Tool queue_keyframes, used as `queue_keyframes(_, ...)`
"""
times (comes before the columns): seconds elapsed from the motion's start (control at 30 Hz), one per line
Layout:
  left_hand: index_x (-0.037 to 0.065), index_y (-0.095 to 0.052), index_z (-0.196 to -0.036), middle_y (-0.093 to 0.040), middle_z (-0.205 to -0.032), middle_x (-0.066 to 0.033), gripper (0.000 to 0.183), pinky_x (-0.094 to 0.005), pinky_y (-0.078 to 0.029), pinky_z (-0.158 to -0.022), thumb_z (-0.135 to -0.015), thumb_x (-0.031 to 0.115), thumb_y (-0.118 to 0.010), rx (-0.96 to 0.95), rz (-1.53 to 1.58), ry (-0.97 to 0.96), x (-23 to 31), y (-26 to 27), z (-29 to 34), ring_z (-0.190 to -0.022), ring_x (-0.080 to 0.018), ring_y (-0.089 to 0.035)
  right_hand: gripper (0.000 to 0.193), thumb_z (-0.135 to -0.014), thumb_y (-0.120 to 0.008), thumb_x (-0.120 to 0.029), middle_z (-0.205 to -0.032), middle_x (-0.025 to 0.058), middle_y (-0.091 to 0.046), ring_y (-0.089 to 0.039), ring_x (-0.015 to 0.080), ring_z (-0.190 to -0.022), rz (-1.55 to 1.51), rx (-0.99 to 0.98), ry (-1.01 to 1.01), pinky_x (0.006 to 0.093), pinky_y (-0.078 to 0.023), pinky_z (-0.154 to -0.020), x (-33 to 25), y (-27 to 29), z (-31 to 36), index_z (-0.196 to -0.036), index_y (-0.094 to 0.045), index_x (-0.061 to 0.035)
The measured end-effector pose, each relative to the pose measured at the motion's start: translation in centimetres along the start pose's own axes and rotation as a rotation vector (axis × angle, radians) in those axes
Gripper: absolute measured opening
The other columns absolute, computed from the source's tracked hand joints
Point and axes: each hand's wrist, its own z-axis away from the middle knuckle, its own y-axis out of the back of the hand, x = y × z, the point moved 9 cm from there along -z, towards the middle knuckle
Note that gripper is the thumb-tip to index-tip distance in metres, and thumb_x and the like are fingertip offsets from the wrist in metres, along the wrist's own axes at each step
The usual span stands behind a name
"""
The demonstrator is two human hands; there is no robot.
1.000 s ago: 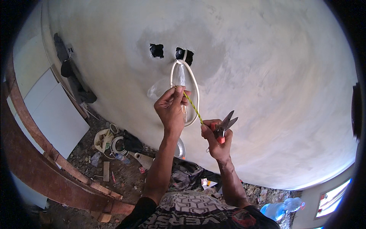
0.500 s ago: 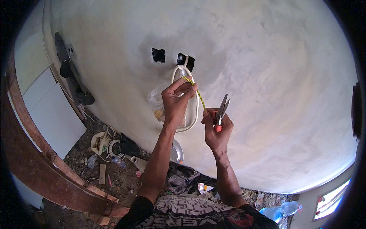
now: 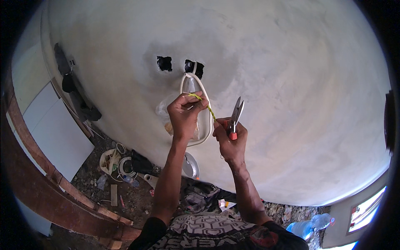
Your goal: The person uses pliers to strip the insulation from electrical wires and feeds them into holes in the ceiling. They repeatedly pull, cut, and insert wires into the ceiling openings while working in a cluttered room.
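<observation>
A yellow-green twisted wire [image 3: 211, 111] stretches between my two hands in front of the plastered wall. My left hand [image 3: 183, 114] pinches it near its upper end, fingers closed. Lower and to the right, my right hand [image 3: 233, 141] grips the wire's other end between thumb and finger. That same hand also holds scissors [image 3: 236, 113] with red handles, blades pointing up and slightly parted. Behind my left hand a thick white cable [image 3: 205, 89] loops down from the right-hand wall hole [image 3: 200, 70]. A clear plastic bag [image 3: 163, 107] hangs behind it, partly hidden by my left hand.
A second square hole [image 3: 164, 63] is to the left. On the rubble floor are a white cable coil [image 3: 125, 166], a round metal dish [image 3: 191, 166], a dark backpack [image 3: 200, 196] and a large water bottle [image 3: 306, 227]. A brown beam [image 3: 62, 183] curves along the left.
The wall holes, cable and both hands appear shifted slightly left in view. Both hands keep hold of the wire, and the scissors stay in my right hand, their blades tilted more upright.
</observation>
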Motion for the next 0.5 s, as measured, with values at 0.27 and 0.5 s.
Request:
queue_keyframes(0.27, -0.003, -0.069, -0.1, -0.071, -0.09, -0.011, 0.019, -0.0282, -0.059, -0.073, -0.093, 0.015, -0.066, 0.004, -0.002, 0.101, 0.8, -0.8, 0.4, -0.081, -0.0154, -0.069, 0.016, -0.09, -0.063, -0.011, -0.068, 0.0046, -0.063, -0.056, 0.009, -0.062, -0.115, -0.032, -0.092, 0.0254, -0.045, -0.057, 0.6, -0.4, 0.3, -0.092, -0.063, 0.005)
queue_keyframes(0.5, 0.002, -0.069, -0.099, -0.067, -0.082, -0.0058, 0.024, -0.0288, -0.052, -0.07, -0.093, 0.026, -0.066, -0.131, 0.237, 0.392, -1.8, -0.1, -0.8, -0.072, -0.0139, -0.063, 0.02, -0.091, -0.063, -0.011, -0.068, 0.0052, -0.06, -0.055, 0.0121, -0.063, -0.315, -0.176, -0.1, 0.0266, -0.045, -0.061, 0.7, -2.3, 1.6, -0.099, -0.063, 0.0071)
